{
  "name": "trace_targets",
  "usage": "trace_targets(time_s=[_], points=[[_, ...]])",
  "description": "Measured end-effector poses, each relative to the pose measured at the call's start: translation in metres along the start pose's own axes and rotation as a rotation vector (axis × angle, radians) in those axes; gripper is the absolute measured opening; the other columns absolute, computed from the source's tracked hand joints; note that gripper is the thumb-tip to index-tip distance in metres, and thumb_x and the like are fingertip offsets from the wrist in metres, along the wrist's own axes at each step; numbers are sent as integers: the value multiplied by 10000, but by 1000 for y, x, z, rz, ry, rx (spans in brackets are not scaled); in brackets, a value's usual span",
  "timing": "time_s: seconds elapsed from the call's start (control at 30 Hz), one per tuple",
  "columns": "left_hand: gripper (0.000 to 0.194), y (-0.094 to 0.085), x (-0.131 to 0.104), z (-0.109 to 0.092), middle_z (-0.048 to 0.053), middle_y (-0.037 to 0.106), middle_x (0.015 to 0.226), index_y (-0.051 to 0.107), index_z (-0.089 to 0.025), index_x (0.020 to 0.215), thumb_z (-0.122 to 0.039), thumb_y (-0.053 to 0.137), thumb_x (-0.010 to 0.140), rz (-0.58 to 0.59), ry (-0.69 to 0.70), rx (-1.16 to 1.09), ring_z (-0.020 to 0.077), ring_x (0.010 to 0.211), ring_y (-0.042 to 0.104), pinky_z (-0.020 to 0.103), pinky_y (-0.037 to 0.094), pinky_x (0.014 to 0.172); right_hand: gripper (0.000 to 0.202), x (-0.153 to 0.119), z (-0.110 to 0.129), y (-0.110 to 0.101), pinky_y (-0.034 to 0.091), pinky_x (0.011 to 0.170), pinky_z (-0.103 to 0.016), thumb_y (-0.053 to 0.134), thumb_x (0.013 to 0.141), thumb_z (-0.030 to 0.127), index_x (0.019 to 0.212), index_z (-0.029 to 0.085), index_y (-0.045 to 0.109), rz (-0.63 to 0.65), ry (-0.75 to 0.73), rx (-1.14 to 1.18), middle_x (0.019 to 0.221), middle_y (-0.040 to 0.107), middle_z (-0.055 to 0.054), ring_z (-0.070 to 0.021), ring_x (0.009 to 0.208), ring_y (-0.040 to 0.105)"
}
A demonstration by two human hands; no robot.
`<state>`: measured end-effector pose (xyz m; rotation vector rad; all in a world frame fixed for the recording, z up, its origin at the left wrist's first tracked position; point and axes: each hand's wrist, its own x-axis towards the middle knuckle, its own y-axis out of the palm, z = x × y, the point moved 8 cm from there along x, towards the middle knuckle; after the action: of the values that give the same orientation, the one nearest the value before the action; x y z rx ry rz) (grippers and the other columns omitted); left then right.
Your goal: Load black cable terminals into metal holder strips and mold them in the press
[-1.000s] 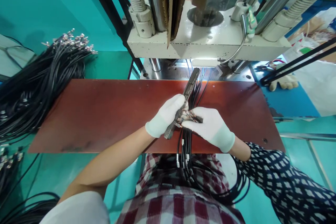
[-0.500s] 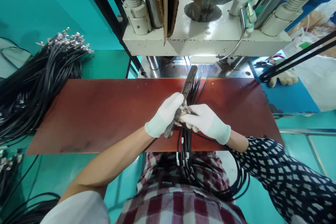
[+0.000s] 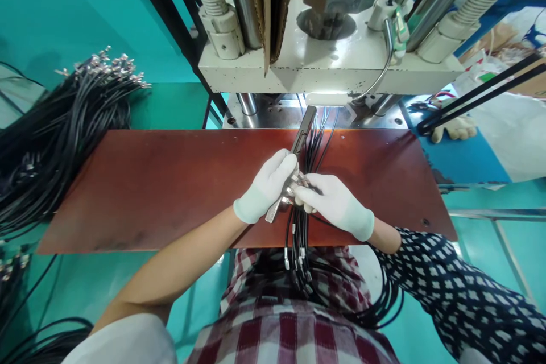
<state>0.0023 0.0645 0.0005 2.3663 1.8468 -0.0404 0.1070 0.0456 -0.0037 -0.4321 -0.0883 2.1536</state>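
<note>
My left hand [image 3: 268, 185], in a white glove, is closed around a long metal bar-shaped fixture [image 3: 303, 129] that tilts over the board. Several small silver connectors sit at the bar's middle, between the two hands. Gloved as well, my right hand [image 3: 333, 202] pinches at these connectors, its fingertips on a black cable end that is partly hidden. A bundle of black cables [image 3: 314, 148] runs under the bar from the machine and hangs over the board's front edge toward my lap, with silver sleeves [image 3: 287, 259] on some of them.
A reddish-brown board [image 3: 170, 182] spans the space before me. Behind it stands a press machine [image 3: 333, 79] with metal columns. On the left lies a large heap of black cables [image 3: 72, 119] with silver ends. A spare glove [image 3: 455, 128] lies at right on a blue surface.
The metal bar has rolled slightly in my left hand, showing a different face, and its connectors show more. My right hand stays at the same place. The whole view has shifted a little.
</note>
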Motion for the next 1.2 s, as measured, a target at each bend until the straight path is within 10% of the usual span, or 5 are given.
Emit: trace_targets(time_s=[0.2,0.67,1.2], points=[[387,-2,0,-3,-4,538,708,520,-172,790,-509,471,973,1,48,14,113,640,480,259,409,637,219,-7,13,-18,451,766,-287,512,917,330,851,149,616,-124,-133,-147,850,634,-40,-154,777,554],[428,-1,-2,-3,6,554,735,531,-173,803,-549,420,977,40,27,55,126,638,483,277,417,626,369,3,2,-17,258,562,-259,618,827,448,633,161,491,-122,21,-54,602,408,44,-91,594,347],[372,-2,-3,-3,-16,421,727,426,-192,765,-489,442,987,-48,90,144,122,672,400,279,381,667,309,2,1,-16,364,609,-249,542,897,429,721,176,523,-178,-15,-152,672,554,21,-119,643,476]])
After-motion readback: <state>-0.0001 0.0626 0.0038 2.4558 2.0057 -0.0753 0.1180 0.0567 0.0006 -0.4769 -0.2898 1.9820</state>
